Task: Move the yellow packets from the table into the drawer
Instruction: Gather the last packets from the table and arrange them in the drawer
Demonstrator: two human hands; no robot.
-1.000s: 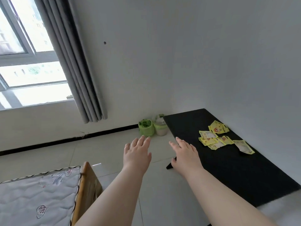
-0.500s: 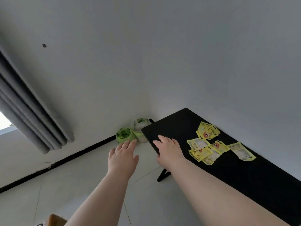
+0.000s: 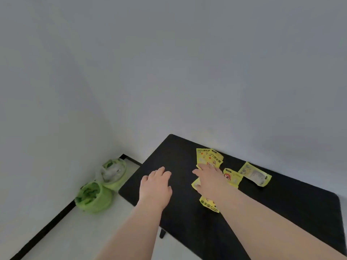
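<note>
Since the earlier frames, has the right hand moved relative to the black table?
Yes. The right hand has gone from the black table's near left corner onto the tabletop, now over the yellow packets, toward the wall.

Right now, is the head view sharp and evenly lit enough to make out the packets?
Head view: soft, even light, no glare; wide-angle bending tilts the black table; the yellow packets show clearly but their print is blurred; the right hand covers part of the cluster.

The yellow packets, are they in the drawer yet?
Not yet. The yellow packets lie spread on the black table, the right hand over some. No drawer shows.
</note>
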